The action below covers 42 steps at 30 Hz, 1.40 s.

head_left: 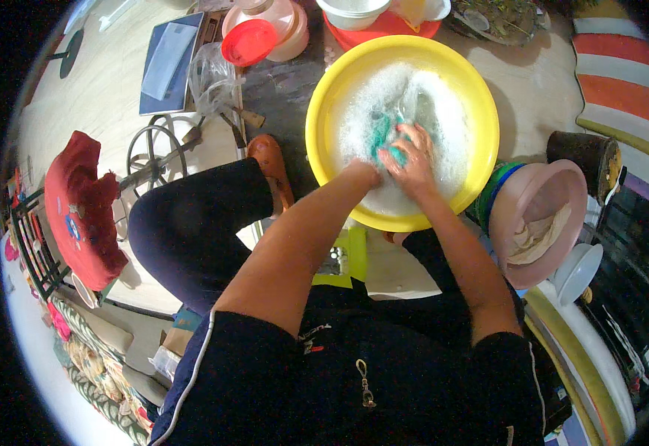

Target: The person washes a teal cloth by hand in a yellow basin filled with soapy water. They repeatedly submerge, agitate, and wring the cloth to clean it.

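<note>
A wide yellow basin (316,132) full of white suds stands in front of me, and both my hands are inside it. My right hand (413,162) has its fingers curled round a teal-green scrubbing mesh (381,134), part of which trails over the foam. Close beside it, on the left, my left hand (363,175) dips into the suds. Foam covers its fingers, so whether it grips anything is hidden. Beyond the hands, the water shows through a gap in the foam (422,104); whatever lies beneath is not clear.
To the right of the basin stands a pink tub (499,230) with a pale cloth inside. A red tray (339,36) holding white bowls (354,9) and a pink container with a red lid (250,42) are at the back. My shoe (271,167) is left of the basin.
</note>
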Available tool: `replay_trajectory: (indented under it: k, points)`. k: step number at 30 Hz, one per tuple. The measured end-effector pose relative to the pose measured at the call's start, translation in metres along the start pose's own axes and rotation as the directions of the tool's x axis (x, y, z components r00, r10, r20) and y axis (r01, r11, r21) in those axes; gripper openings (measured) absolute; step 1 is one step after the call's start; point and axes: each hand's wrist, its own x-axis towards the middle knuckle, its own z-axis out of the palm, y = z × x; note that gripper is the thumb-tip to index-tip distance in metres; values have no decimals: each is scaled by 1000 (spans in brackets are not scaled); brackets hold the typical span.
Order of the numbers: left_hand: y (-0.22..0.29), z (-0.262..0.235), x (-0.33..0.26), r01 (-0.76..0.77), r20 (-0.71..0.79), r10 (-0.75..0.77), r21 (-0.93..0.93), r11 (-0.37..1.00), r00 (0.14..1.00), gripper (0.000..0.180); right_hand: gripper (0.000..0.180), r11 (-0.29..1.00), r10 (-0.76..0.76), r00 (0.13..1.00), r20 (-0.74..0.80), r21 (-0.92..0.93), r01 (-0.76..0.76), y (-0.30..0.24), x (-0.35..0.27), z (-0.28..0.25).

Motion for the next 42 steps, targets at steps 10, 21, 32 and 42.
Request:
replay_trajectory:
  k: [10, 21, 32, 42]
  points:
    - [-28, 39, 36, -37, 45, 29, 190, 981, 999, 53, 52, 733, 665, 665, 340, -124, -669, 31, 98, 31]
    - [-26, 32, 15, 134, 201, -132, 5, 991, 971, 37, 39, 982, 157, 976, 151, 79, -170, 9, 0, -17]
    - [-61, 86, 45, 25, -373, 49, 190, 982, 926, 47, 73, 660, 716, 651, 253, 60, -749, 32, 92, 21]
    - [12, -85, -57, -91, -446, -217, -573, 814, 868, 23, 56, 135, 731, 595, 335, 783, -607, 38, 55, -131]
